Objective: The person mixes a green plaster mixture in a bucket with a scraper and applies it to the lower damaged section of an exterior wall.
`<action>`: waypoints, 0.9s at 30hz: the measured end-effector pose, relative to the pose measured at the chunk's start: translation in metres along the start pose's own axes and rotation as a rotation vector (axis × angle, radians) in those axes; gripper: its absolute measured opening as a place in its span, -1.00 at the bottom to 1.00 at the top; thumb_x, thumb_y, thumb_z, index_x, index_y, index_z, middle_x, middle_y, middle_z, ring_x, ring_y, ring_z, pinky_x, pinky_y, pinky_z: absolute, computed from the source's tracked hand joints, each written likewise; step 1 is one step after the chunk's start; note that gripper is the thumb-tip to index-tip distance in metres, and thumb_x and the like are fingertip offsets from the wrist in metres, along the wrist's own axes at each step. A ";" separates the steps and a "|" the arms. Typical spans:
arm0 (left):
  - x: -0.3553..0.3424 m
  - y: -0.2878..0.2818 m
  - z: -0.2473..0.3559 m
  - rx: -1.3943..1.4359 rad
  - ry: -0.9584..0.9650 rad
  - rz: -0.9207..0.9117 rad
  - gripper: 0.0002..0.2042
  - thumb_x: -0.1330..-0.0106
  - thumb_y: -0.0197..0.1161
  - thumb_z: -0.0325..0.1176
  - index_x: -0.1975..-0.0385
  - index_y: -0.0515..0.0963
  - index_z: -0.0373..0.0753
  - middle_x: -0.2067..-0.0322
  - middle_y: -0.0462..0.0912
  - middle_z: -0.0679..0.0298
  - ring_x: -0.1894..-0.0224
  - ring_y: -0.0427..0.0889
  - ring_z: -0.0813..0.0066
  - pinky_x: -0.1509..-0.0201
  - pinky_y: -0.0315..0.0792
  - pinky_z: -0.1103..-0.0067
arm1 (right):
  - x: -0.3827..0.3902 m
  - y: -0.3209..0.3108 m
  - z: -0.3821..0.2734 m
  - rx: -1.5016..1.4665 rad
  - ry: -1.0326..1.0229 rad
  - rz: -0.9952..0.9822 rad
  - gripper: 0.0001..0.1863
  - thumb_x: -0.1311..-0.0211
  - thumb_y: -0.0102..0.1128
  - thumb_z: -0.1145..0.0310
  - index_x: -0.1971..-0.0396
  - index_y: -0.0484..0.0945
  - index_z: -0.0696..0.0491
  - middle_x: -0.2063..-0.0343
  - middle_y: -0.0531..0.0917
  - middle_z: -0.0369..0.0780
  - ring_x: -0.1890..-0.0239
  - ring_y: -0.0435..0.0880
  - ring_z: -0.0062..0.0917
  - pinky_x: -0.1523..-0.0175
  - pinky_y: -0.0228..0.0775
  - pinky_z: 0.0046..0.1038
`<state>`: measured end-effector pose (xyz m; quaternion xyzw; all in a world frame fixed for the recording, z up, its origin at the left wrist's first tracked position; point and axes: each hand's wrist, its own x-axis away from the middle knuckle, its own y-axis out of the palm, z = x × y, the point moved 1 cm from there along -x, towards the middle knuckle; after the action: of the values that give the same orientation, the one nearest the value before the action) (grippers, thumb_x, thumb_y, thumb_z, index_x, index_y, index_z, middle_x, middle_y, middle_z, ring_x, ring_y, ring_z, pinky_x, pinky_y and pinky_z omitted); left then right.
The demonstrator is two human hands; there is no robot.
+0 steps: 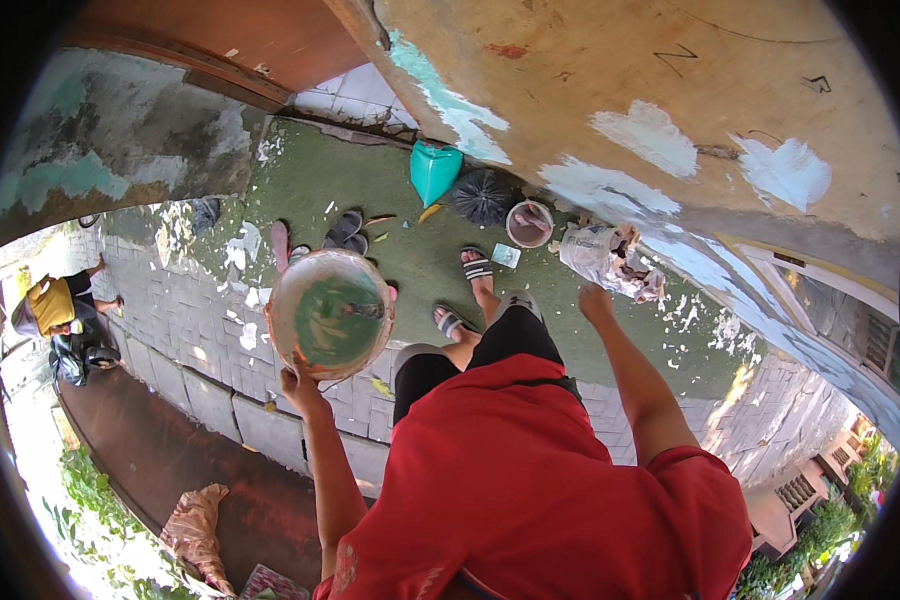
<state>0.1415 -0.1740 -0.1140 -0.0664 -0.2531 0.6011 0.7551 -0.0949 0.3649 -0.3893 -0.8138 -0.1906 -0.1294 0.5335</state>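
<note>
My left hand (302, 385) is closed on the near rim of a round, pale bucket (282, 305) and holds it out in front of me. Green paint (325, 335) covers its inside, and a tool whose kind I cannot make out (363, 310) rests in there. On the other side, my right hand (596, 302) hangs low by the wall; its fingers are too small and hidden to read. Just beyond it lies a white sack (595, 255) with a torn, brownish opening. A smaller pinkish bucket (529, 224) stands left of that sack.
Along the peeling wall (570, 90) sit a black bag (482, 196) and a turquoise bag (435, 172). Loose sandals (346, 232) and paint flakes lie on the green floor (400, 265). At far left, another person (65, 310) is by the paving. A brown ledge (170, 440) runs behind my left arm.
</note>
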 end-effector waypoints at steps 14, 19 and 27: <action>0.020 -0.093 -0.141 0.060 -0.047 -0.001 -0.74 -0.32 0.21 -0.28 0.40 0.36 -0.36 0.51 0.49 0.26 0.50 0.48 0.58 0.51 0.40 0.58 | 0.115 -0.019 0.037 0.161 0.069 -0.195 -0.69 -0.14 -0.02 0.19 0.34 0.58 0.10 0.29 0.60 0.08 0.20 0.58 0.02 0.09 0.43 -0.09; 0.054 -0.108 -0.167 0.032 -0.044 0.050 -0.72 -0.32 0.20 -0.28 0.39 0.38 -0.41 0.50 0.49 0.24 0.49 0.44 0.59 0.50 0.38 0.57 | 0.145 -0.023 0.027 0.075 0.056 -0.098 -0.73 -0.12 -0.01 0.23 0.40 0.58 0.12 0.35 0.62 0.07 0.24 0.60 0.02 0.10 0.44 -0.07; 0.078 -0.130 -0.220 0.027 -0.056 0.042 -0.70 -0.29 0.25 -0.28 0.33 0.40 -0.44 0.39 0.54 0.15 0.45 0.56 0.51 0.51 0.52 0.57 | 0.198 -0.037 0.073 0.043 0.060 -0.035 -0.70 -0.15 0.04 0.21 0.33 0.60 0.12 0.30 0.62 0.06 0.21 0.60 -0.01 0.08 0.46 -0.13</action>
<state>0.3685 -0.0910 -0.2279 -0.0446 -0.2643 0.6220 0.7357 0.0658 0.4789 -0.3061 -0.7945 -0.1918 -0.1588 0.5539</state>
